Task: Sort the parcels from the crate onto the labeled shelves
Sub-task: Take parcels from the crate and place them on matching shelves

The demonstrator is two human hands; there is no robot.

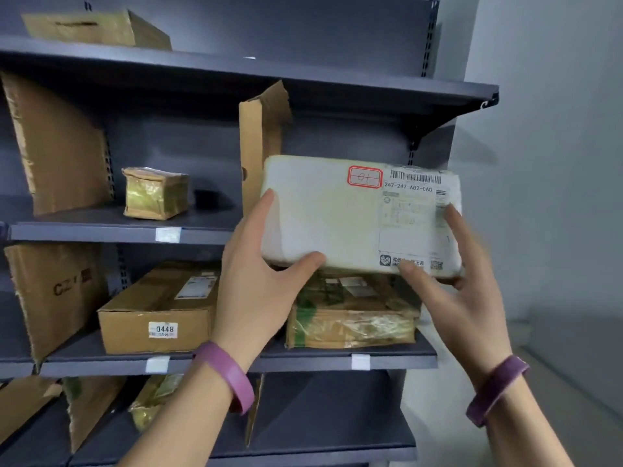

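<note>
parcel [337, 214] – held at mid-shelf [101, 230] height | left hand [259, 274], right hand [451, 284] – both grasp its ends | risk: right grip looks shallow, parcel may slip onto taped box [350, 318] below

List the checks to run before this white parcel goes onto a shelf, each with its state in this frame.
1. Grip: left hand and right hand hold the white parcel at its two ends: ok.
2. Parcel's mark legible: the red-framed sticker appears to read 01: ok.
3. Shelf label legible: the white tag on the middle shelf is too blurred to read: cannot tell.
4. Free space right of the cardboard divider: hidden behind the parcel: cannot tell.
5. Free space on the lower shelf under the parcel: a taped box lies there: not ok.
</note>
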